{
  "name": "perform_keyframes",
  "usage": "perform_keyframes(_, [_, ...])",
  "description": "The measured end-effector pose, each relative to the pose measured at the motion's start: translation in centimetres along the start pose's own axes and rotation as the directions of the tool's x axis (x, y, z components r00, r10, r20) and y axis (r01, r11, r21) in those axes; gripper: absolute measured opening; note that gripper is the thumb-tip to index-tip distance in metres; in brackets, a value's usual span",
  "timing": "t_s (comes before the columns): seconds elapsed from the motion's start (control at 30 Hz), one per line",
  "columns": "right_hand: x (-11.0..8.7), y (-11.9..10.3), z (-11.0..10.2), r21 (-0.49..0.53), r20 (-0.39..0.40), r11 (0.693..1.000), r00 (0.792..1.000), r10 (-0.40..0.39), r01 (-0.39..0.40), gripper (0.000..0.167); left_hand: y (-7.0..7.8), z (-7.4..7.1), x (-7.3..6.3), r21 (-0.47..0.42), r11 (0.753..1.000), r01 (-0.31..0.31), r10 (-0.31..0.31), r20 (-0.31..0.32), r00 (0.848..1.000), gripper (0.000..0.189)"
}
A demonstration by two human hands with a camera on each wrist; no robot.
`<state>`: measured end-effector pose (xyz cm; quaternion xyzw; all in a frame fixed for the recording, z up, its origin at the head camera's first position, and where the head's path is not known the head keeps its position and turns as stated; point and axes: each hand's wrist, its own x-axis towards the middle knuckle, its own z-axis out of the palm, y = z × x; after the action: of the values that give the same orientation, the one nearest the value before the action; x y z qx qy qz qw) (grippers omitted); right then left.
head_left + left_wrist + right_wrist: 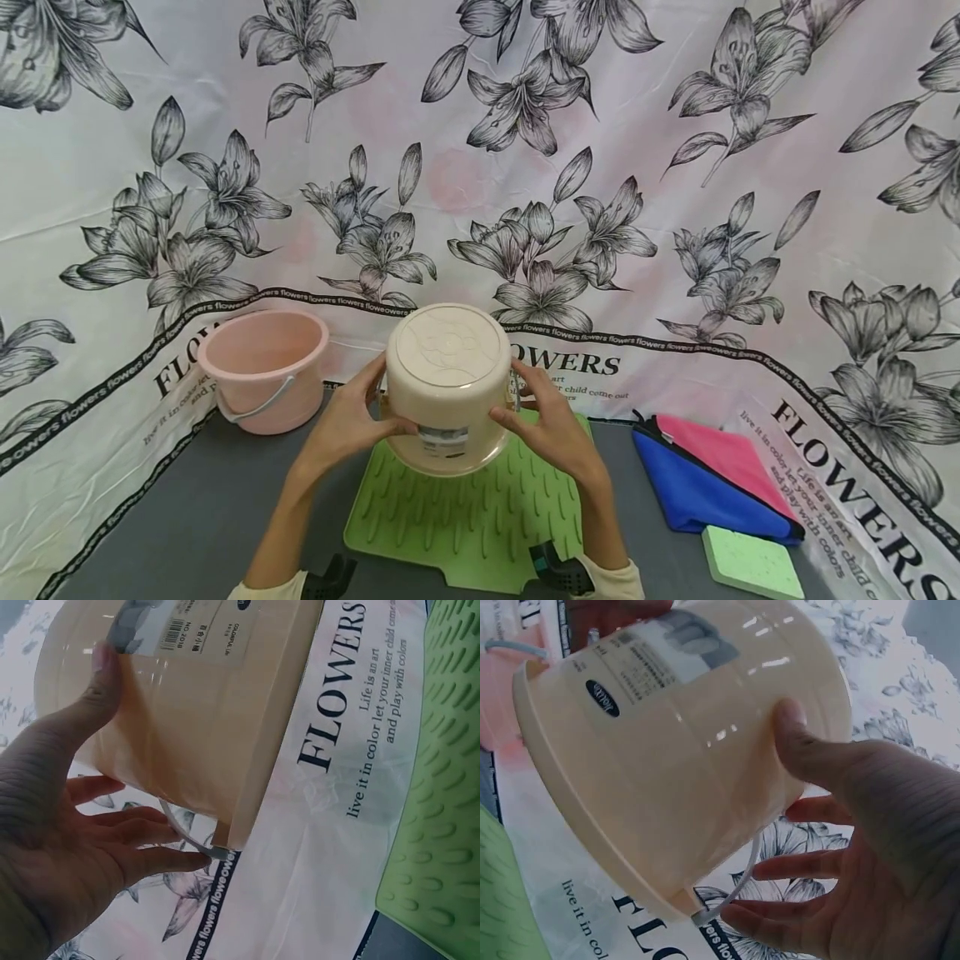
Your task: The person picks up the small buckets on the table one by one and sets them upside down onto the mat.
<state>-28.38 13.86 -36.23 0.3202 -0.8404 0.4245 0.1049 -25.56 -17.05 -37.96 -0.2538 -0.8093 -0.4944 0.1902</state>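
Gripping upturned cream bucket [450, 400], left hand [352, 423] and right hand [551, 423] spread wide; green mat [468, 525] below on grey table [187, 517], floral cloth [420, 242] far.

Cream bucket [450, 404] — smooth plastic, glossy, bright highlights, low relief on the base [448, 343]; label [641, 667] paper-like, printed. Pink bucket [281, 407]: smooth plastic, softer sheen. Mat [468, 521] rubbery, matt, rough with raised nubs. Cloth [693, 492] matt, soft-looking fabric. Sponge [752, 561] — matt, speckled. Backdrop [420, 117] thin, creased, printed sheet; table [187, 508] matt.
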Motion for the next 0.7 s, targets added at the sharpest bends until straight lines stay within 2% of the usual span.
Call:
perform_keyframes(0.17, [-0.2, 0.1, 0.3, 0.007, 0.057, 0.999, 0.998, 0.039, -0.040, 0.077, -0.5, 0.2, -0.2, 0.054, 0.998, 0.029, -0.030, 0.023, 0.999, 0.116])
perform_keyframes(0.23, [-0.2, 0.1, 0.5, 0.007, 0.067, 1.000, 0.997, 0.029, -0.029, 0.077, -0.7, 0.3, -0.1, 0.063, 0.997, 0.034, -0.036, 0.030, 0.999, 0.115])
perform_keyframes(0.4, [0.2, 0.2, 0.9, -0.011, 0.068, 1.000, 0.997, 0.027, -0.027, 0.076, -1.7, 0.8, 0.1, -0.034, 0.994, 0.102, -0.099, 0.082, 0.992, 0.108])
perform_keyframes(0.5, [0.3, 0.2, 1.2, 0.044, 0.107, 0.996, 0.991, 0.075, -0.080, 0.075, -2.4, 1.1, 0.0, -0.086, 0.985, 0.149, -0.138, 0.122, 0.983, 0.099])
perform_keyframes(0.6, [0.5, 0.3, 1.7, 0.134, 0.138, 0.977, 0.979, 0.149, -0.167, 0.075, -3.2, 1.4, 0.1, -0.102, 0.983, 0.154, -0.141, 0.130, 0.982, 0.095])
perform_keyframes(0.7, [0.7, 0.7, 2.5, 0.198, 0.129, 0.949, 0.966, 0.223, -0.245, 0.079, -3.9, 1.7, 0.0, -0.082, 0.984, 0.156, -0.145, 0.121, 0.982, 0.096])
